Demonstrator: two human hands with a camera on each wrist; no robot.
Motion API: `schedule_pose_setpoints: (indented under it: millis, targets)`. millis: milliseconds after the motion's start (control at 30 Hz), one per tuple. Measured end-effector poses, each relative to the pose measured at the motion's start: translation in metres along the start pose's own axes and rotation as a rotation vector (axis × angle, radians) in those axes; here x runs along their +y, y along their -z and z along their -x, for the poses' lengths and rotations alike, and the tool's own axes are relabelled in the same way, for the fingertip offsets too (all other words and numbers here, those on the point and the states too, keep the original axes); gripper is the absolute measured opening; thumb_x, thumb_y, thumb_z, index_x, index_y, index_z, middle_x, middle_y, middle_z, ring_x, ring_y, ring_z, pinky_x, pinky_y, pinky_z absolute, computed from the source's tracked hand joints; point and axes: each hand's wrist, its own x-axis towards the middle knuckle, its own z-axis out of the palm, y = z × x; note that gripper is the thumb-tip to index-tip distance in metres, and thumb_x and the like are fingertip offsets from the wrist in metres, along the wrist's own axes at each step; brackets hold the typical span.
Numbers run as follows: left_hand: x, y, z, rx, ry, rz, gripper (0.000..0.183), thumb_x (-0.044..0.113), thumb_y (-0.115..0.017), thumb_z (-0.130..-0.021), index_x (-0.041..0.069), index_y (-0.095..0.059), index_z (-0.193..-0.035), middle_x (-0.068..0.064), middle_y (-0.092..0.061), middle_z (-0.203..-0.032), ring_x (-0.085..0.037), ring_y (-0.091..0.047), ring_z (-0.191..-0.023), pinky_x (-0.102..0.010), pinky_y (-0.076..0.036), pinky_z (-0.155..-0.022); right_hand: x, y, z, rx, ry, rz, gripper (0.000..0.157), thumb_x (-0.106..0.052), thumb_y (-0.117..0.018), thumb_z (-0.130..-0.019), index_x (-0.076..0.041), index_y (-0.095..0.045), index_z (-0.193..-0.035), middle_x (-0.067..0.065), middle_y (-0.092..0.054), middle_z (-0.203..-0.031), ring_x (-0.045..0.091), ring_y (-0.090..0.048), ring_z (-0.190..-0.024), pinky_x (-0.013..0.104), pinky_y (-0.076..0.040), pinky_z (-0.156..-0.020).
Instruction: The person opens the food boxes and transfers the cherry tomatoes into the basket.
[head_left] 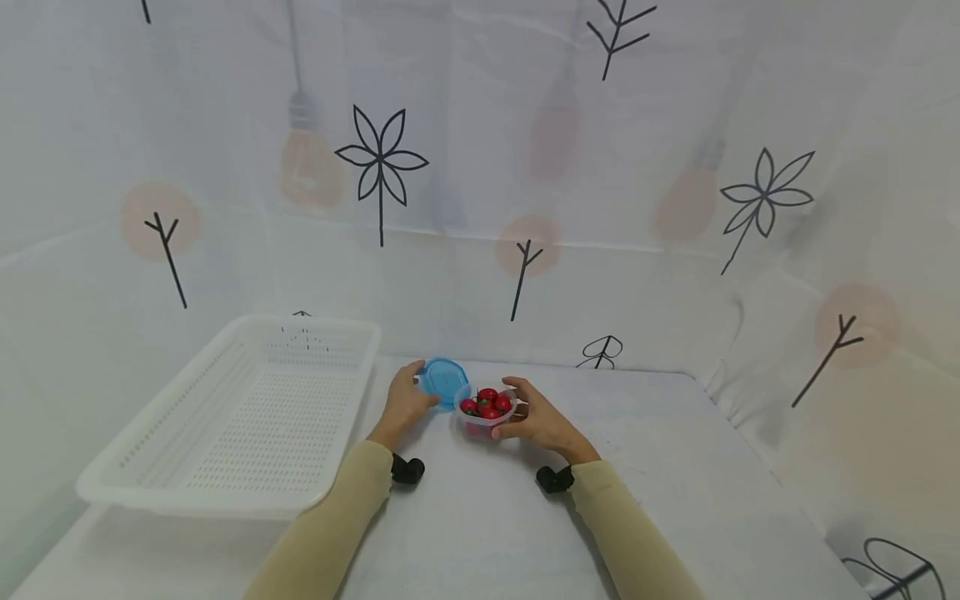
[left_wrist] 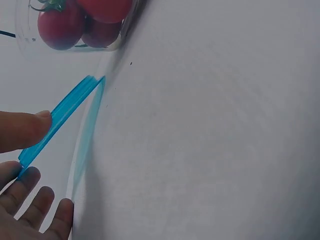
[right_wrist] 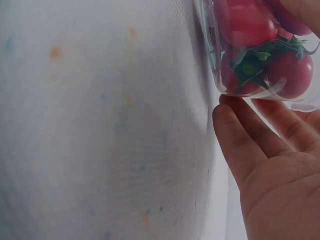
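My left hand [head_left: 403, 406] pinches a round blue plastic lid [head_left: 444, 380] by its edge between thumb and fingers. In the left wrist view the lid [left_wrist: 65, 117] is tilted, its far edge low near the table. Just right of it in the head view is a small clear plastic container [head_left: 485, 422] filled with several red tomatoes [head_left: 489, 398] with green stems. My right hand [head_left: 542, 421] grips this container from the right side. In the right wrist view its fingers [right_wrist: 240, 137] touch the lower part of the container, and the thumb shows only partly at the top right.
A large white perforated plastic basket [head_left: 262, 408] stands on the left of the white-covered table [head_left: 480, 533], close to my left forearm. Behind the table hangs a pale cloth [head_left: 465, 167] printed with plants and light bulbs.
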Motion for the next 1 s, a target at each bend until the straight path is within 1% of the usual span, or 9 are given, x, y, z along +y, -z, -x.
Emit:
schedule_pose_setpoints:
  millis: [133, 233, 367, 600, 667, 767, 900, 1000]
  targets:
    - [0.000, 0.000, -0.001, 0.016, -0.003, -0.028, 0.075, 0.007, -0.077, -0.078, 0.003, -0.040, -0.143, -0.018, -0.043, -0.142, -0.035, -0.038, -0.132, -0.047, -0.033, -0.107, -0.001, 0.001, -0.001, 0.001, 0.006, -0.002, 0.097, -0.029, -0.086, -0.069, -0.018, -0.029, -0.147, 0.007, -0.044, -0.131, 0.027, -0.055, -0.115, 0.046, -0.046, -0.095]
    - [0.001, 0.002, -0.001, 0.011, 0.003, -0.023, 0.075, 0.009, -0.076, -0.080, 0.005, -0.038, -0.144, -0.016, -0.041, -0.145, -0.034, -0.033, -0.136, -0.046, -0.029, -0.110, -0.002, 0.001, -0.002, 0.001, 0.005, -0.003, 0.097, -0.029, -0.086, -0.069, -0.019, -0.029, -0.147, 0.007, -0.044, -0.131, 0.028, -0.054, -0.116, 0.046, -0.046, -0.095]
    - [0.002, 0.004, -0.001, -0.003, 0.009, 0.010, 0.072, 0.011, -0.073, -0.082, 0.006, -0.038, -0.144, -0.014, -0.039, -0.147, -0.034, -0.033, -0.136, -0.048, -0.029, -0.109, -0.004, 0.001, -0.003, 0.009, -0.010, 0.013, 0.097, -0.030, -0.086, -0.069, -0.023, -0.028, -0.146, 0.005, -0.044, -0.132, 0.026, -0.054, -0.115, 0.046, -0.046, -0.096]
    - [0.009, 0.007, -0.001, -0.001, -0.022, 0.033, 0.065, 0.011, -0.071, -0.084, 0.005, -0.042, -0.142, -0.015, -0.041, -0.145, -0.035, -0.035, -0.134, -0.048, -0.031, -0.108, -0.007, 0.002, -0.005, 0.025, -0.016, 0.030, 0.096, -0.029, -0.086, -0.069, -0.020, -0.030, -0.146, 0.004, -0.046, -0.130, 0.026, -0.054, -0.111, 0.044, -0.047, -0.094]
    - [0.011, 0.006, 0.001, 0.000, -0.041, 0.040, 0.062, 0.011, -0.070, -0.085, 0.005, -0.044, -0.141, -0.015, -0.043, -0.144, -0.035, -0.036, -0.134, -0.049, -0.032, -0.108, -0.006, 0.001, -0.005, 0.025, -0.022, 0.035, 0.096, -0.030, -0.086, -0.068, -0.020, -0.030, -0.145, 0.004, -0.046, -0.129, 0.025, -0.054, -0.111, 0.043, -0.048, -0.093]
    - [0.013, 0.004, 0.007, 0.005, -0.087, 0.055, 0.058, 0.011, -0.069, -0.085, 0.006, -0.047, -0.139, -0.014, -0.046, -0.141, -0.034, -0.038, -0.132, -0.049, -0.034, -0.107, -0.004, 0.000, -0.005, 0.017, -0.026, 0.034, 0.098, -0.030, -0.087, -0.068, -0.018, -0.029, -0.146, 0.004, -0.045, -0.129, 0.025, -0.054, -0.110, 0.042, -0.048, -0.092]
    - [0.017, -0.001, 0.017, 0.007, -0.187, 0.070, 0.050, 0.011, -0.067, -0.086, 0.005, -0.052, -0.134, -0.014, -0.050, -0.136, -0.035, -0.043, -0.128, -0.049, -0.038, -0.103, 0.000, -0.001, -0.004, 0.006, -0.025, 0.030, 0.100, -0.029, -0.087, -0.068, -0.014, -0.027, -0.147, 0.006, -0.045, -0.131, 0.025, -0.055, -0.109, 0.044, -0.047, -0.093]
    - [0.024, -0.002, 0.026, -0.005, -0.239, 0.082, 0.046, 0.010, -0.067, -0.087, 0.004, -0.055, -0.131, -0.015, -0.051, -0.134, -0.037, -0.046, -0.125, -0.049, -0.040, -0.101, 0.001, -0.002, -0.004, -0.006, -0.029, 0.024, 0.102, -0.029, -0.086, -0.068, -0.012, -0.026, -0.148, 0.007, -0.045, -0.131, 0.025, -0.056, -0.108, 0.045, -0.046, -0.093]
